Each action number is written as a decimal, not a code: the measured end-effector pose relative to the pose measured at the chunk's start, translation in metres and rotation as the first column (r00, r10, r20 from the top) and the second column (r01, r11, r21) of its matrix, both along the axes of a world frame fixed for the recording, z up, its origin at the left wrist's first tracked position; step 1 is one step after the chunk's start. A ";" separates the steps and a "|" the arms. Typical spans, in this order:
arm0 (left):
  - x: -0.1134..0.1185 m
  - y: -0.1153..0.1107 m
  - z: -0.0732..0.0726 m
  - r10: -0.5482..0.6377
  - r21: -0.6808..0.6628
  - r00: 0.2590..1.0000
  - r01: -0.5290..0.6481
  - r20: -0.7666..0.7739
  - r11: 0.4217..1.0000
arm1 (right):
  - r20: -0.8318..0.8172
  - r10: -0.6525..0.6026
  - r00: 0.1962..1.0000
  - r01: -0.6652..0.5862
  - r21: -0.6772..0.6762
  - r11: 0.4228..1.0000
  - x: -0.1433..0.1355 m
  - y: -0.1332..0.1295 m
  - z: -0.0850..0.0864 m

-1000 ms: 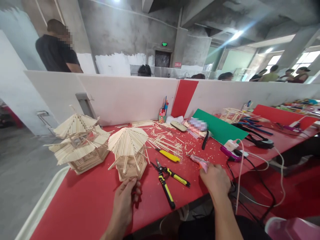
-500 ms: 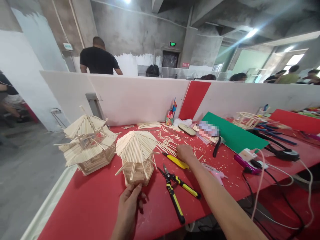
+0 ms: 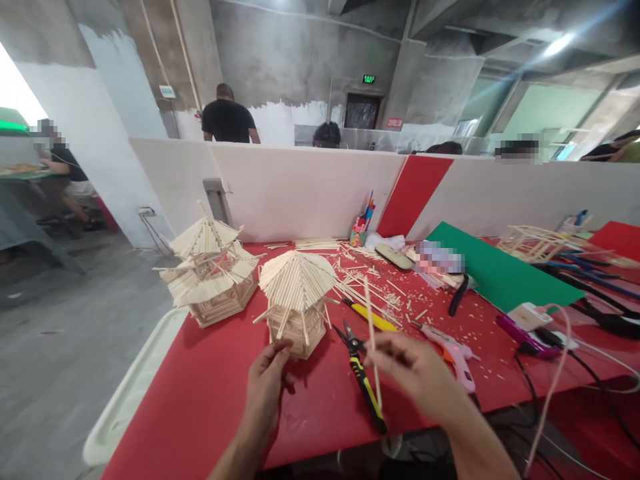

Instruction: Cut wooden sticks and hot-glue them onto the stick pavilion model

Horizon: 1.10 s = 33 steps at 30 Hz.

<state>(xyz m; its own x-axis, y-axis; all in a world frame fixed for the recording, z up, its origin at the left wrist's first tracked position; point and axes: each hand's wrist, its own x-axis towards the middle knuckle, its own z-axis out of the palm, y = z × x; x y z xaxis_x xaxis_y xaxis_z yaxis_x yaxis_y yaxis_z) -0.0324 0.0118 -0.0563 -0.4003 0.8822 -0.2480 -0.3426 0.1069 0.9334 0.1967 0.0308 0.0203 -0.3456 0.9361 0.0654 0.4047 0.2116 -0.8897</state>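
My left hand (image 3: 270,377) pinches the lower front edge of a small wooden-stick pavilion (image 3: 299,283) with a cone-shaped roof. Between the fingers of my right hand (image 3: 407,367) is a thin wooden stick (image 3: 371,320), held nearly upright above the table. Behind and partly under that hand lie pliers with black and yellow handles (image 3: 365,387) and a yellow-handled tool (image 3: 375,317). A larger two-tier stick pavilion (image 3: 210,287) stands to the left of the small one.
Loose sticks (image 3: 317,245) and scraps cover the red table (image 3: 200,413) towards the back. A pink glue gun (image 3: 457,357), a purple power strip (image 3: 525,337) with cables and a green board (image 3: 500,273) lie at the right. A white partition (image 3: 310,193) runs behind.
My right hand has come back from the loose sticks towards me and now holds one stick. My left hand remains at the small pavilion. The view has shifted left.
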 end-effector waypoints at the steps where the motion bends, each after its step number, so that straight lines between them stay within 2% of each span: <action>1: 0.000 -0.002 0.002 0.002 0.000 1.000 -0.002 0.005 1.000 | -0.100 0.065 0.993 -0.076 -0.113 0.991 -0.010 -0.019 -0.005; 3: 0.000 -0.008 0.006 -0.034 0.013 0.999 0.034 0.022 0.999 | -0.233 0.100 0.967 -0.160 -0.255 0.953 -0.034 -0.047 -0.018; 5: 0.001 -0.015 0.012 -0.101 0.034 0.993 0.099 0.054 0.995 | -0.284 0.073 0.956 -0.159 -0.293 0.943 -0.059 -0.060 -0.029; 8: 0.002 -0.025 0.023 -0.175 0.060 0.977 0.169 0.120 0.984 | -0.356 0.027 0.934 -0.142 -0.301 0.943 -0.088 -0.063 -0.040; 10: 0.003 -0.031 0.028 -0.216 0.056 0.962 0.209 0.167 0.976 | -0.374 0.008 0.927 -0.118 -0.273 0.955 -0.098 -0.060 -0.042; 14: 0.006 -0.032 0.031 -0.241 0.076 0.951 0.230 0.195 0.970 | -0.339 0.002 0.941 -0.060 -0.162 0.985 -0.096 -0.059 -0.042; 19: 0.009 -0.019 0.027 -0.131 0.079 0.985 0.123 0.110 0.989 | -0.297 -0.087 0.951 0.036 -0.173 0.984 -0.080 -0.059 -0.047; 24: 0.013 -0.014 0.024 -0.176 0.104 0.979 0.165 0.104 0.981 | -0.269 -0.073 0.960 0.032 -0.155 0.987 -0.077 -0.057 -0.050; 33: 0.018 -0.029 0.030 -0.265 0.101 0.942 0.248 0.207 0.963 | -0.302 -0.032 0.953 -0.012 -0.143 0.990 -0.097 -0.057 -0.055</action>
